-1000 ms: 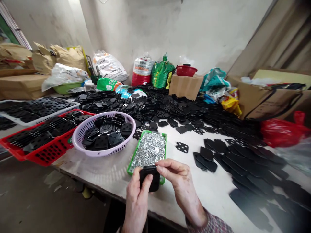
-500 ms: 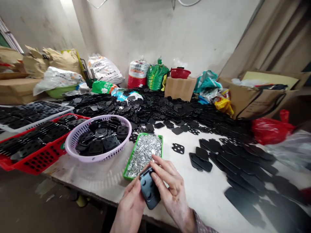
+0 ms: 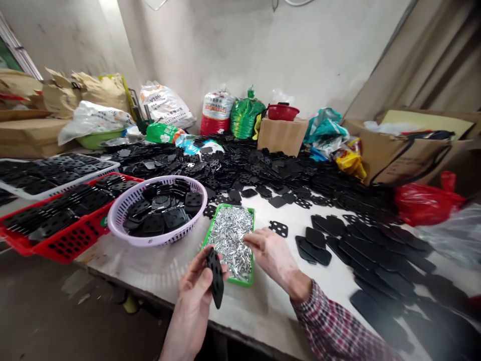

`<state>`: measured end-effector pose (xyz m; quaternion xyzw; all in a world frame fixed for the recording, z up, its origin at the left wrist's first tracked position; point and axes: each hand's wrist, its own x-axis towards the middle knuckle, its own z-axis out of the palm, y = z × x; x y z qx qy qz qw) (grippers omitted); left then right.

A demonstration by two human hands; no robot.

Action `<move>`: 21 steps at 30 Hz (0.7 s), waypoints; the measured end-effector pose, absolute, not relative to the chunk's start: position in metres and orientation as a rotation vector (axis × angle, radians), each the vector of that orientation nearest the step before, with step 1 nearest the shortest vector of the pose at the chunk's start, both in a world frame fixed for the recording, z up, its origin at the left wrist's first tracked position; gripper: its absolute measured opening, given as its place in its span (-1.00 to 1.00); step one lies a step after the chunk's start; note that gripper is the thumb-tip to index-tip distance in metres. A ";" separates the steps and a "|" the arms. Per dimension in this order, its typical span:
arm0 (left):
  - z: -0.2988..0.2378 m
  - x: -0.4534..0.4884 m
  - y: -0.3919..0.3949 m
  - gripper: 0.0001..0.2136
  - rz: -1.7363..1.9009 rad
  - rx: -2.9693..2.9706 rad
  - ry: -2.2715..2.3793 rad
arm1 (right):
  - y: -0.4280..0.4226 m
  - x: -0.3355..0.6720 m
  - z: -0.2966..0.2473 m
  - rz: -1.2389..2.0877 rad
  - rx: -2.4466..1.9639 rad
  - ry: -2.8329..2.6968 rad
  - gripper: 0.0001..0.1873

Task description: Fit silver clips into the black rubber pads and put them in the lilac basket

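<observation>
Pinching the black plate [image 3: 216, 277] on edge between thumb and fingers, the left hand [image 3: 193, 291] keeps it beside the green tray [image 3: 237, 206], while the open right hand [image 3: 272, 258] reaches over the metal pins [image 3: 229, 240] for access.

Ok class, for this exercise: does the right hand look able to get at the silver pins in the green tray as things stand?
Probably yes: the right hand lies over the green tray, with its fingertips at the silver pins and nothing visibly in the way.

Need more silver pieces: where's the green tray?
In the head view, the green tray sits on the table, right of the lilac basket, under the right hand.
</observation>
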<state>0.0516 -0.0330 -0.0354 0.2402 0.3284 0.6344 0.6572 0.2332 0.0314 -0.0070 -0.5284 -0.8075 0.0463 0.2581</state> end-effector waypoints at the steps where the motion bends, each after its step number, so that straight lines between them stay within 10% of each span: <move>1: -0.035 0.051 -0.032 -0.59 1.467 0.564 0.803 | 0.036 0.230 -0.008 0.093 -1.481 -2.306 -0.79; 14: -0.045 0.047 -0.025 -0.48 1.531 1.095 1.460 | 0.038 0.211 -0.024 0.079 -1.459 -2.499 -0.77; 21: -0.044 0.054 -0.025 -0.51 1.538 1.284 1.527 | 0.016 0.218 -0.014 0.917 -1.058 -1.697 -0.88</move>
